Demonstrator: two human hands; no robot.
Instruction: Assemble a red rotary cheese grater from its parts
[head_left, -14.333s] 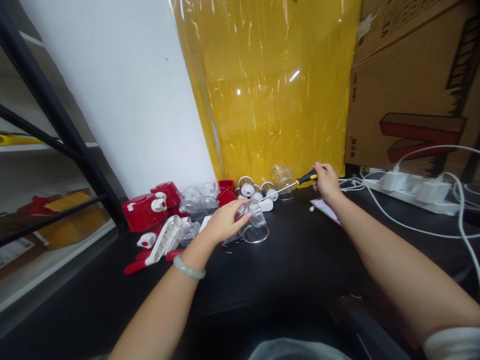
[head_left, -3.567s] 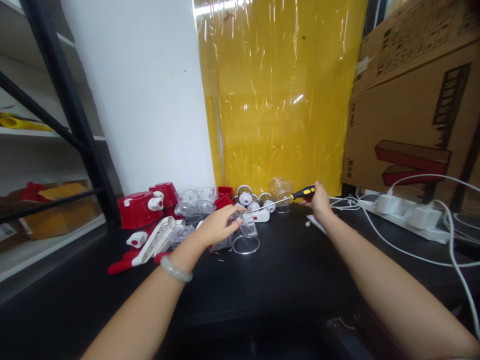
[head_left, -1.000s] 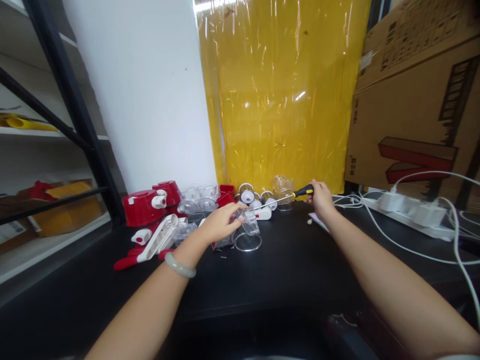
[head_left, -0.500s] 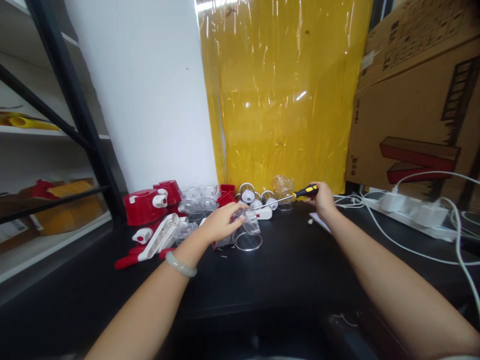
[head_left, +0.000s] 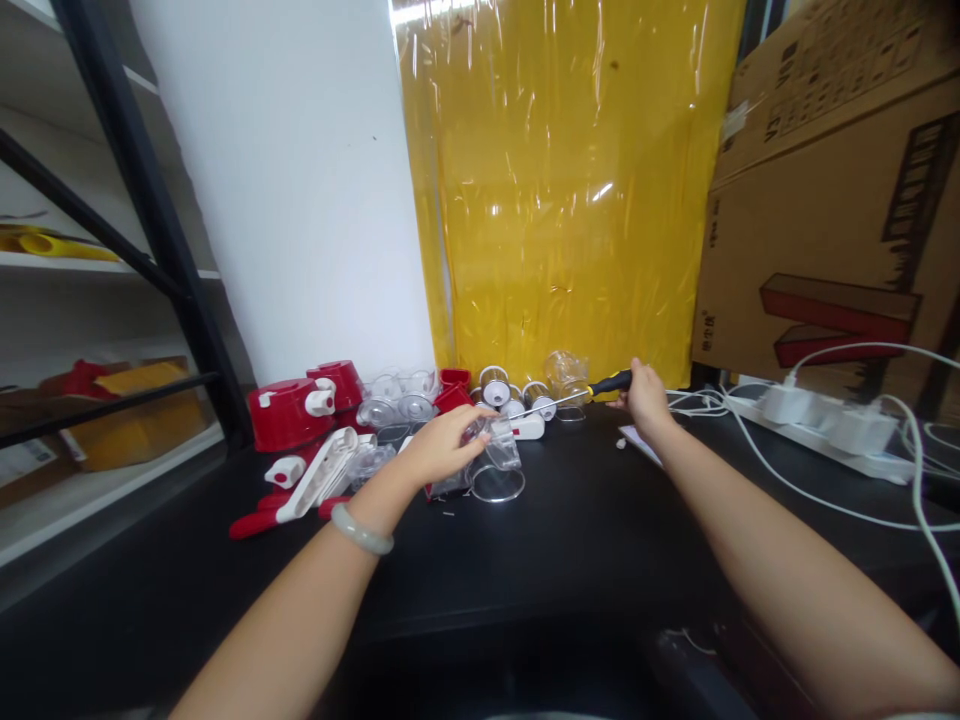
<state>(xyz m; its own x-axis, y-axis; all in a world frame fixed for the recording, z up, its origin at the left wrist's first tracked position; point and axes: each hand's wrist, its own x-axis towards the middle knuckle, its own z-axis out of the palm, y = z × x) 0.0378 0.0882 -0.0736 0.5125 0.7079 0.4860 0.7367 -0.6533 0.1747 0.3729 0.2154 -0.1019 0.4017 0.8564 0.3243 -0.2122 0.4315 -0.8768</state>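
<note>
My left hand is closed around the upper part of a clear plastic piece with a round rim, which stands tilted on the black table. In my right hand is a screwdriver with a black and yellow handle, gripped at its end. Its long metal shaft points left, and the tip reaches the clear piece beside my left fingertips. Exactly where the tip sits is hidden by the fingers. A white part with a red mark lies just behind the clear piece.
Red housings, white handles with red ends and clear cups crowd the left. White-rimmed drums stand behind my hands. A power strip with white cables and a large cardboard box occupy the right.
The screwdriver handle has turned within my right hand, its yellow markings showing differently, and the right fingers have shifted slightly. My left hand and the clear piece keep their place.
</note>
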